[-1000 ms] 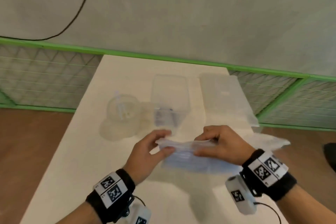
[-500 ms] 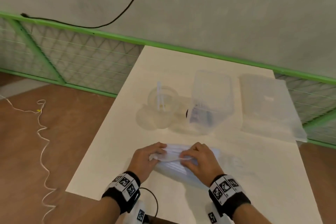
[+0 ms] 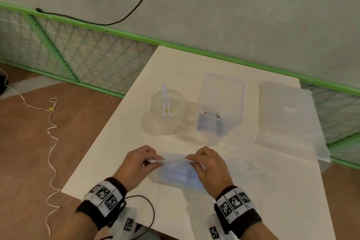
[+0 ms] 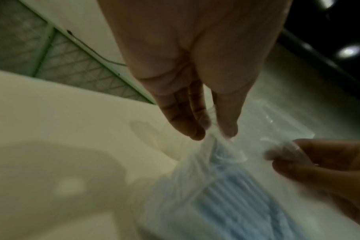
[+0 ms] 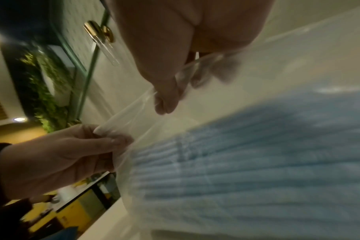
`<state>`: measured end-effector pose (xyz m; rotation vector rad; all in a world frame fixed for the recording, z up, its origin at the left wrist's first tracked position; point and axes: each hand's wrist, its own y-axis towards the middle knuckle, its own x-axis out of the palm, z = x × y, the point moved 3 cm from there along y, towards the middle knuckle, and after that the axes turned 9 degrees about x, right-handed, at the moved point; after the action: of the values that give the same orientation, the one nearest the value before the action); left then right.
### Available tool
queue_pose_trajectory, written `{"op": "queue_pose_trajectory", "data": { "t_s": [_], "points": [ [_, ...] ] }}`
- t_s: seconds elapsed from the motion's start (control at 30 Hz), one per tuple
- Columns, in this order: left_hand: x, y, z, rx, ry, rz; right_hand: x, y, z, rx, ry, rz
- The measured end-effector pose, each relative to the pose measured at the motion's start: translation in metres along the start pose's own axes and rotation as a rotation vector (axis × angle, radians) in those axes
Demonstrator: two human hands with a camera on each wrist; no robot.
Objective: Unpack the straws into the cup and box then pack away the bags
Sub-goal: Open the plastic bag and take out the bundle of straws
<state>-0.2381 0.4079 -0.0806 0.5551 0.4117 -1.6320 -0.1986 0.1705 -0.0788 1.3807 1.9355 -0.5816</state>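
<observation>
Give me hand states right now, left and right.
Left hand: pinching the top edge of the bag of blue straws.
Right hand: pinching the same bag's top edge, opposite side.

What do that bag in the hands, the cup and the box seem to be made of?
Bag: thin clear plastic film, apparently; it crinkles and blue straws show through. Cup: clear, probably rigid plastic, though glass can't be excluded; the straws inside are visible. Box: translucent, slightly frosted plastic, with its contents dimly showing.

We see the head view evenly lit and slightly soft; both wrist views are dim, grainy and blurred, with ceiling lights glaring at their edges.
</observation>
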Motion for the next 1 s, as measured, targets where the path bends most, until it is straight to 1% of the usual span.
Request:
{"op": "queue_pose_trajectory", "data": {
  "t_s": [0.07,0.13,0.17,0.23,0.3,0.37,0.47,0.53,0.6,0.7,0.83,0.9,1.0],
  "points": [
    [-0.015,-0.017,0.010,-0.012,0.029,0.017,0.004,-0.004,-0.011,-0.088,-0.017,-0.034],
    [-0.026,-0.030,0.015,-0.039,0.005,0.056,0.009,-0.004,-0.018,-0.163,-0.066,-0.009],
    [-0.029,-0.034,0.016,-0.050,-0.039,0.083,0.011,-0.003,-0.019,-0.178,-0.082,0.015],
    [-0.033,-0.037,0.016,-0.088,-0.157,0.149,0.014,0.002,-0.016,-0.171,-0.090,0.055],
    [-0.035,-0.035,0.014,-0.168,-0.264,0.209,0.016,0.006,-0.013,-0.149,-0.097,0.061],
    [-0.037,-0.033,0.013,-0.232,-0.323,0.224,0.018,0.009,-0.013,-0.121,-0.102,0.046],
    [-0.041,-0.032,0.017,-0.198,-0.286,0.213,0.018,0.010,-0.015,-0.032,-0.085,0.006],
    [-0.046,-0.032,0.019,-0.149,-0.251,0.233,0.018,0.010,-0.019,0.020,-0.064,-0.039],
    [-0.051,-0.034,0.021,-0.141,-0.231,0.244,0.016,0.011,-0.030,0.050,-0.079,-0.094],
    [-0.055,-0.036,0.022,-0.177,-0.254,0.231,0.013,0.012,-0.061,0.004,-0.065,-0.128],
    [-0.059,-0.038,0.023,-0.176,-0.304,0.206,0.024,0.017,-0.102,-0.097,-0.029,-0.110],
    [-0.061,-0.039,0.024,-0.162,-0.326,0.196,0.032,0.019,-0.108,-0.099,-0.021,-0.103],
    [-0.061,-0.037,0.026,-0.143,-0.322,0.166,0.037,0.019,-0.107,-0.098,0.066,-0.085]
  ]
}}
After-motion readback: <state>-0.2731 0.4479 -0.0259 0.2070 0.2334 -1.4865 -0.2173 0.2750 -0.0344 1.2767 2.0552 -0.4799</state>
